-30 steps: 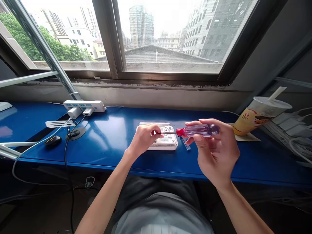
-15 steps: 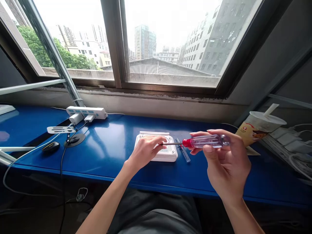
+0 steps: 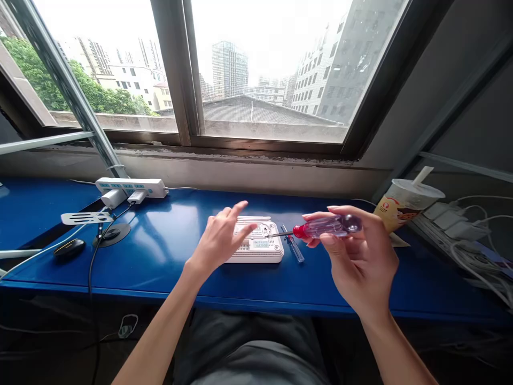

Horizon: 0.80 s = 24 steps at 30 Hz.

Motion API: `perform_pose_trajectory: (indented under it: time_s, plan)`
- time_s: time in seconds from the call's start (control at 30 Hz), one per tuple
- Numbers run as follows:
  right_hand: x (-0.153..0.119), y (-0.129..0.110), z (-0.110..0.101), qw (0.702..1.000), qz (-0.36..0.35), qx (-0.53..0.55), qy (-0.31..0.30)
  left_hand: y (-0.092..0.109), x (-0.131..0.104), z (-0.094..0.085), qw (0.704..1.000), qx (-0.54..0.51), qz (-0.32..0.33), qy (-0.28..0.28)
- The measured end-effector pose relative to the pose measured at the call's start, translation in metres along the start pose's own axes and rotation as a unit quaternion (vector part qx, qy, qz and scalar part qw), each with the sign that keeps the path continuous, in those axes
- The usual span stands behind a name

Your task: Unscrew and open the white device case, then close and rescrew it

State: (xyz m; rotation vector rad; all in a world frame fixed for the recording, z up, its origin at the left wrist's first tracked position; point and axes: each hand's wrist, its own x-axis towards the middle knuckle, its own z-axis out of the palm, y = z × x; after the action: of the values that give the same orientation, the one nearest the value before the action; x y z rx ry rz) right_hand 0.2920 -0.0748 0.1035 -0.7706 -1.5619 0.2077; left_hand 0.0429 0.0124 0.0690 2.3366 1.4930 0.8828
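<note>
My right hand (image 3: 358,256) grips a screwdriver (image 3: 326,227) by its clear handle with a red collar. The thin metal shaft points left, its tip over a white router (image 3: 262,255) that lies on the blue desk with its vented, labelled face up. Whether the tip touches the router I cannot tell. My left hand (image 3: 222,235) is open, fingers spread, above the router's left side and hiding part of it. A second screwdriver (image 3: 294,248) with a clear handle lies on the desk just right of the router.
A drink cup with a straw (image 3: 404,206) stands at the right, near white plugs and cables (image 3: 449,222). To the left are a white power strip (image 3: 132,187), a black mouse (image 3: 69,249) and a stand (image 3: 112,234). A window (image 3: 256,144) runs behind the desk (image 3: 160,256).
My left hand has let go of the screwdriver's tip end and moved left, its fingers spreading. The right hand still holds the screwdriver, its tip now tilted slightly lower. The view has shifted a little.
</note>
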Motion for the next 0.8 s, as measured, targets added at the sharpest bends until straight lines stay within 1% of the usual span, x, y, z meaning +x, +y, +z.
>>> perform_pose_trajectory:
  time_s: [0.07, 0.1, 0.13, 0.2, 0.23, 0.33, 0.5, 0.57, 0.63, 0.7, 0.8]
  plan:
    - [0.003, 0.001, -0.003, 1.000, -0.001, -0.013, -0.003, -0.008, 0.006, -0.002, 0.995, 0.046, -0.085, -0.032]
    - [0.004, 0.002, -0.004, 1.000, 0.000, -0.020, -0.003, -0.011, 0.008, -0.002, 0.991, 0.061, -0.104, -0.060]
    - [0.006, 0.002, -0.005, 1.000, 0.002, -0.025, -0.003, -0.013, 0.010, -0.001, 0.987, 0.066, -0.110, -0.092]
    - [0.009, 0.004, -0.008, 0.999, 0.000, -0.033, -0.004, -0.015, 0.011, 0.001, 0.983, 0.054, -0.093, -0.150]
    - [0.011, 0.004, -0.009, 0.999, -0.001, -0.034, -0.008, -0.015, 0.011, 0.002, 0.981, 0.046, -0.083, -0.169]
    - [0.017, 0.006, -0.013, 0.999, 0.000, -0.026, -0.027, -0.013, 0.009, 0.005, 0.977, 0.054, -0.071, -0.195]
    - [0.019, 0.008, -0.016, 0.999, 0.008, -0.029, -0.030, -0.015, 0.008, 0.001, 0.960, 0.052, -0.099, -0.256]
    - [0.017, 0.009, -0.016, 0.999, 0.014, -0.028, -0.033, -0.019, 0.009, -0.002, 0.955, 0.042, -0.111, -0.270]
    - [0.016, 0.009, -0.015, 0.999, 0.017, -0.028, -0.038, -0.024, 0.011, -0.005, 0.953, 0.020, -0.132, -0.272]
    - [0.016, 0.009, -0.015, 0.999, 0.019, -0.029, -0.042, -0.032, 0.012, -0.009, 0.955, -0.013, -0.146, -0.256]
    - [0.017, 0.008, -0.015, 0.998, 0.017, -0.038, -0.051, -0.045, 0.013, -0.013, 0.963, -0.047, -0.151, -0.217]
